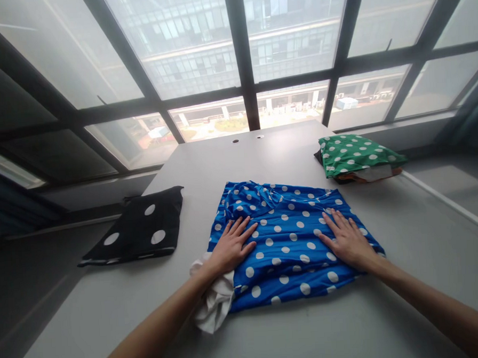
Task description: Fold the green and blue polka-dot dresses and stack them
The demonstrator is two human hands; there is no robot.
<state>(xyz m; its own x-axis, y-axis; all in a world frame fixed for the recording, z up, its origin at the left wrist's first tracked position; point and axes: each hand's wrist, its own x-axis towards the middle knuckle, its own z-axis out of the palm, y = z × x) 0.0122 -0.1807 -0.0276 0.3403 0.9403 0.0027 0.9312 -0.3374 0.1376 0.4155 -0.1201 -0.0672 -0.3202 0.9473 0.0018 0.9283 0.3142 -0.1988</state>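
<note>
A blue garment with white polka dots lies spread on the white table, its top left part bunched and its surface creased. My left hand rests flat on its left side, fingers spread. On the right side of the same cloth, my right hand lies flat with fingers apart. A crumpled white piece of cloth sticks out from the lower left edge, beneath my left wrist. What kind of garment it is, I cannot tell.
To the left lies a folded black cloth with large white dots, near the edge of the white table. A folded stack topped by green dotted cloth sits at the right edge. Windows with dark frames stand beyond the table.
</note>
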